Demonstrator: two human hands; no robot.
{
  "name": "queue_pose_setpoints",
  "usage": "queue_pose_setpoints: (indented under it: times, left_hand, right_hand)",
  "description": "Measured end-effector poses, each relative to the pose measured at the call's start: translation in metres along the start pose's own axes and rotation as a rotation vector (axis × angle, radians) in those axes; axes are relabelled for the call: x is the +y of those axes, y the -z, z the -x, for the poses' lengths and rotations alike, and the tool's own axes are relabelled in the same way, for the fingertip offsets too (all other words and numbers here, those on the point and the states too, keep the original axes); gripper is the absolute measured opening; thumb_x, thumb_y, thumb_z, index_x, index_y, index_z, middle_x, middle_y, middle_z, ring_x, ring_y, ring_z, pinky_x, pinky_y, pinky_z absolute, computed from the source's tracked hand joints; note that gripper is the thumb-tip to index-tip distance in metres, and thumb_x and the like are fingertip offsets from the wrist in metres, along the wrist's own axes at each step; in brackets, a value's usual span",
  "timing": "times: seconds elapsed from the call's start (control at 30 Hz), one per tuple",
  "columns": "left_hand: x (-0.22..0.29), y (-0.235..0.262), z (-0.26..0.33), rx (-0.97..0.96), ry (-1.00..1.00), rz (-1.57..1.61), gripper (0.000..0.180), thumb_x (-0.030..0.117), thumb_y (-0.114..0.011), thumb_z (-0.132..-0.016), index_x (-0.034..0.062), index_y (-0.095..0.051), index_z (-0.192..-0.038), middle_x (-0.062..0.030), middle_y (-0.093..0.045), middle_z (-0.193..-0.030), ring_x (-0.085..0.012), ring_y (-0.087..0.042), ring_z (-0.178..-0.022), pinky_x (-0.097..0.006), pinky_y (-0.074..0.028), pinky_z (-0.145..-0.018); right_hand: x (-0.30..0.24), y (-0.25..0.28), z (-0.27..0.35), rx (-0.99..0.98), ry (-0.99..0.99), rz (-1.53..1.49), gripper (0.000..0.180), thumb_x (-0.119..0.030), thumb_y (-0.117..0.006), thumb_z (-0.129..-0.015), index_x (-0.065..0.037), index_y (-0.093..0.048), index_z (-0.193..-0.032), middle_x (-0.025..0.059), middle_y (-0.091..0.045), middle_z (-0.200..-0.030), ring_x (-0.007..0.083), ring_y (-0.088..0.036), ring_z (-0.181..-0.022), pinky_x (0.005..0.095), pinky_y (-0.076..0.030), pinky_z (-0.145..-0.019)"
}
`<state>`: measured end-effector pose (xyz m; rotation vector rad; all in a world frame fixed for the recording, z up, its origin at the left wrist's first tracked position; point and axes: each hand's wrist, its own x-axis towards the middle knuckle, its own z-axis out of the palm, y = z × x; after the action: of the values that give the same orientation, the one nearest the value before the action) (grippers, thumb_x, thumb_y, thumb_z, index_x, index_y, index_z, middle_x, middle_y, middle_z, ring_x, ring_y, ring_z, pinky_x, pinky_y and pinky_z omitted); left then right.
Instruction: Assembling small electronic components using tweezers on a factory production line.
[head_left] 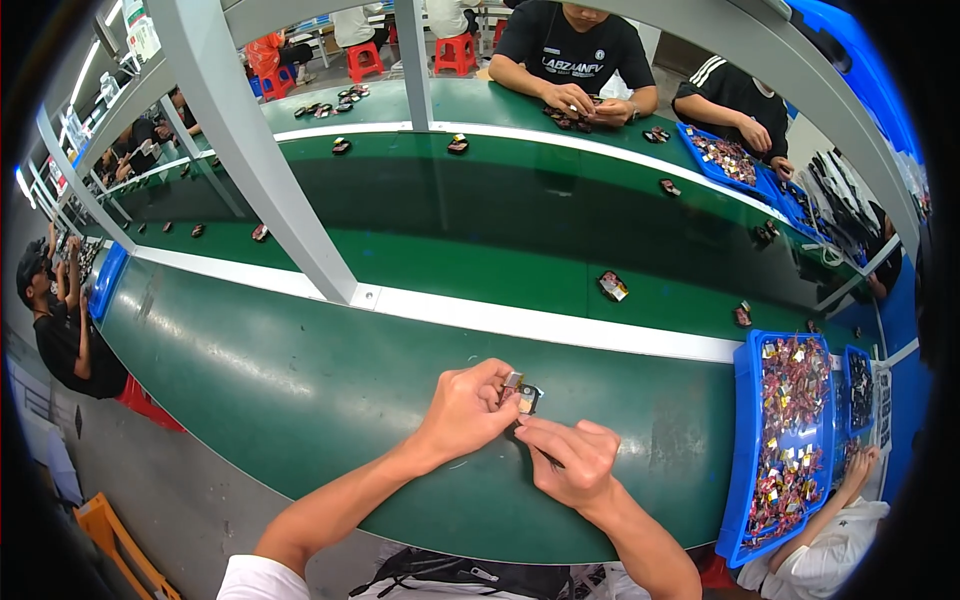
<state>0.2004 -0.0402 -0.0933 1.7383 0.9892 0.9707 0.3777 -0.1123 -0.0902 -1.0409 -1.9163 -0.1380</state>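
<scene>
Low in the frame's centre, both hands meet over the green tabletop (pixel 300 390). The left hand (pixel 465 408) has its fingers clamped on a small part (pixel 522 396). The right hand (pixel 572 458), just below and right of it, has its fingertips together at the part's lower edge.

- White signs (pixel 142 30) with coloured print hang at the upper left, above the frame.
- Small red-and-white sign (pixel 58 172) hangs at the far left edge, behind the grey posts.
</scene>
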Motion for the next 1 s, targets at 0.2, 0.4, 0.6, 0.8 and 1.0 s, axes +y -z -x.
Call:
queue_pose_setpoints:
  times: [0.2,0.4,0.6,0.8,1.0]
  left_hand:
    - [0.004,0.003,-0.001,-0.074,0.199,0.191,0.017,0.000,-0.070,-0.092,-0.0077,-0.061,-0.105,-0.0094,-0.070,-0.078,-0.0091,-0.065,-0.058,-0.024,-0.050,-0.046]
    - [-0.004,0.000,-0.003,-0.088,0.214,0.349,0.015,0.000,-0.070,-0.092,-0.0045,-0.060,-0.102,-0.0084,-0.071,-0.079,-0.0085,-0.063,-0.053,-0.024,-0.048,-0.041]
    - [-0.004,0.002,-0.003,-0.077,0.231,0.337,0.014,0.000,-0.069,-0.092,-0.0043,-0.059,-0.100,-0.0101,-0.071,-0.079,-0.0098,-0.063,-0.053,-0.024,-0.047,-0.040]
    - [0.000,0.007,-0.007,-0.108,0.264,0.377,0.013,-0.001,-0.069,-0.092,-0.0044,-0.058,-0.098,-0.0121,-0.071,-0.080,-0.0122,-0.065,-0.054,-0.026,-0.049,-0.043]
    - [0.003,0.008,-0.011,-0.153,0.343,0.490,0.013,-0.001,-0.068,-0.092,-0.0039,-0.057,-0.098,-0.0125,-0.070,-0.080,-0.0131,-0.065,-0.055,-0.026,-0.051,-0.045]
  right_hand:
    - [0.003,-0.005,0.000,0.020,0.001,-0.011,0.031,0.005,-0.076,-0.060,-0.011,-0.076,-0.087,0.0010,-0.078,-0.090,0.0117,-0.059,-0.053,0.0260,-0.034,-0.045]
    - [0.003,-0.002,0.000,0.013,-0.021,-0.022,0.028,0.005,-0.078,-0.064,-0.010,-0.076,-0.087,0.0015,-0.078,-0.089,0.0126,-0.057,-0.051,0.0261,-0.034,-0.045]
    - [0.005,-0.007,0.003,0.016,-0.025,-0.058,0.028,0.004,-0.079,-0.066,-0.010,-0.075,-0.089,0.0020,-0.078,-0.090,0.0137,-0.056,-0.050,0.0266,-0.035,-0.045]
    - [0.005,-0.007,0.003,0.048,-0.040,-0.082,0.029,0.005,-0.079,-0.066,-0.010,-0.075,-0.091,0.0018,-0.078,-0.090,0.0138,-0.057,-0.051,0.0266,-0.035,-0.045]
    - [0.003,-0.003,0.002,0.057,0.000,-0.033,0.030,0.006,-0.076,-0.063,-0.011,-0.075,-0.088,0.0011,-0.078,-0.091,0.0128,-0.059,-0.053,0.0266,-0.036,-0.045]
